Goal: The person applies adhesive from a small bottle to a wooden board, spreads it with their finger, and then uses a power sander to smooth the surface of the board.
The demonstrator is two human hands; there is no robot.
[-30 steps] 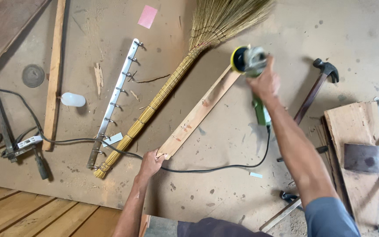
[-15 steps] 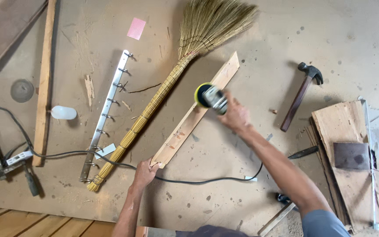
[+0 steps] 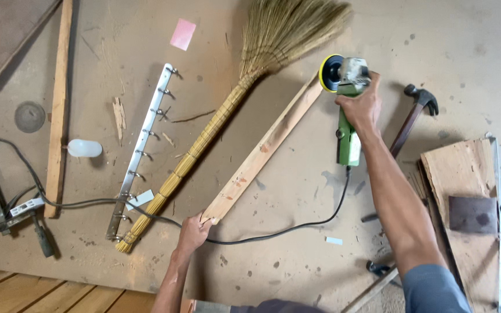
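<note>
A long, pale wooden plank (image 3: 259, 152) lies diagonally on the dusty board floor; stiff and light, it is pinned at its near end by the closed left hand (image 3: 192, 230). The green corded sander (image 3: 345, 104), seemingly heavier, is gripped firmly around its body by the right hand (image 3: 359, 107) at the plank's far end.

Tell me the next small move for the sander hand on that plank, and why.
Probably draw the sander down along the plank toward the left hand. The right hand holds its yellow pad at the plank's far end, and the left hand pins the near end, so the length between lies open.
</note>
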